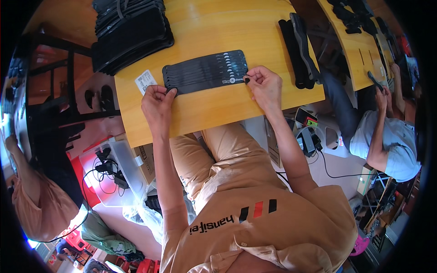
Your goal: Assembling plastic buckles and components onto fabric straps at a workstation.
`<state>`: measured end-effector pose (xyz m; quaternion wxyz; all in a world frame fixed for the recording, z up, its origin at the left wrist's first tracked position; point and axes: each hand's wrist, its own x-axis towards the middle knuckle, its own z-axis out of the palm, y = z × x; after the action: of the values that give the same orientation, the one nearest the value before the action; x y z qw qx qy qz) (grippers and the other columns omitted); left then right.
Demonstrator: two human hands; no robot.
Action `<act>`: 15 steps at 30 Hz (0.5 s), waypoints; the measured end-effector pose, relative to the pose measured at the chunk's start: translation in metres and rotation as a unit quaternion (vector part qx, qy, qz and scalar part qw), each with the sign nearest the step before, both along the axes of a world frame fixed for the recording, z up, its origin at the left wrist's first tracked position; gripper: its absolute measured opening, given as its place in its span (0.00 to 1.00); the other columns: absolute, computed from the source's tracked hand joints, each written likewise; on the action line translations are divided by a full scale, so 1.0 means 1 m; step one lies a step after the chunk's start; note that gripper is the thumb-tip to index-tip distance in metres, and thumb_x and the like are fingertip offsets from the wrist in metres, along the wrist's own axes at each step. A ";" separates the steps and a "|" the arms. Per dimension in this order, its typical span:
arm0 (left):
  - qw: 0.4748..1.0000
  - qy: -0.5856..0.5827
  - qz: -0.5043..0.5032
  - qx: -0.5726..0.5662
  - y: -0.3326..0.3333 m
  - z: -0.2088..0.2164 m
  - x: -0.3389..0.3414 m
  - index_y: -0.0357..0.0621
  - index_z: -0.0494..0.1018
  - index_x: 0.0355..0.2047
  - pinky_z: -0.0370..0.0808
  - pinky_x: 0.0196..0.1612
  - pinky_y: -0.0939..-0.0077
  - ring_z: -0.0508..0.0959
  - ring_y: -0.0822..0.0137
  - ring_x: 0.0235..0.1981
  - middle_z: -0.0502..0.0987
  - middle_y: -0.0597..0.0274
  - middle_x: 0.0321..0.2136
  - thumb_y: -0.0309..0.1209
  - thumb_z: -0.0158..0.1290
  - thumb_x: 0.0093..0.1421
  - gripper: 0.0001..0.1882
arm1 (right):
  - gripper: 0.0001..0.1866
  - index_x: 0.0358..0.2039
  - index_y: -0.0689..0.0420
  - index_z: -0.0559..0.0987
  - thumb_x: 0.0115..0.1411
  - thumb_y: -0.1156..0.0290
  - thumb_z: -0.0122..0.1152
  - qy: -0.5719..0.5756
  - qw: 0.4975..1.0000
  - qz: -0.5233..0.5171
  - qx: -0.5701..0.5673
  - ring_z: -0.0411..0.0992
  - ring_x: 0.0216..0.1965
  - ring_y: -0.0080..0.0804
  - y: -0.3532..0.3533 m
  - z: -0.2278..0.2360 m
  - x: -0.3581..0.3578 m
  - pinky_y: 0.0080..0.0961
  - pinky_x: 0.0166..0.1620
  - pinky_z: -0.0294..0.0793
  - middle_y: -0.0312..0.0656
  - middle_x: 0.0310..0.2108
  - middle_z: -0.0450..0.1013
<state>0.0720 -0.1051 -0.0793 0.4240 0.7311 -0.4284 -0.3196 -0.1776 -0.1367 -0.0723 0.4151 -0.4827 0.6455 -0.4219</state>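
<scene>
A flat set of black straps lies on the wooden table in front of me. Its strips run side by side, with light printed marks toward the right end. My left hand is closed at the near left corner of the set, thumb and fingers pinching its edge. At the near right corner my right hand pinches a small black end, with its fingers curled. A white printed label lies beside my left hand, left of the straps.
A tall stack of black strap sets stands at the far left. Several long black pieces lie near the table's right edge. A clear plastic bin with cables is below at left. Another person works at a table on the right.
</scene>
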 end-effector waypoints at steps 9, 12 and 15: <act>0.995 0.089 0.000 0.053 -0.004 0.006 0.009 0.36 0.67 0.27 0.69 0.25 0.75 0.72 0.71 0.18 0.71 0.61 0.15 0.24 0.58 0.48 0.10 | 0.04 0.22 0.62 0.74 0.45 0.79 0.60 0.094 0.995 0.036 -0.024 0.70 0.17 0.32 -0.005 -0.005 -0.008 0.28 0.23 0.67 0.43 0.14 0.70; 0.969 -0.246 -0.014 -0.008 0.000 0.018 -0.003 0.35 0.69 0.28 0.72 0.30 0.65 0.77 0.54 0.24 0.75 0.50 0.20 0.29 0.53 0.53 0.09 | 0.03 0.24 0.61 0.74 0.46 0.78 0.57 0.316 0.937 0.021 -0.147 0.72 0.22 0.44 0.000 0.000 -0.023 0.35 0.27 0.69 0.47 0.19 0.72; 0.965 -0.259 0.035 0.010 -0.004 0.026 -0.008 0.35 0.70 0.30 0.72 0.34 0.58 0.76 0.44 0.31 0.76 0.43 0.25 0.36 0.49 0.56 0.13 | 0.03 0.26 0.60 0.74 0.48 0.78 0.54 0.293 0.944 0.013 -0.149 0.71 0.27 0.50 0.005 0.002 -0.036 0.40 0.30 0.69 0.49 0.24 0.72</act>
<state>0.0643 -0.1091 -0.0531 0.3024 0.8077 -0.4944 -0.1087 -0.2132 -0.1319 -0.0702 0.1359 -0.6498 0.6621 -0.3477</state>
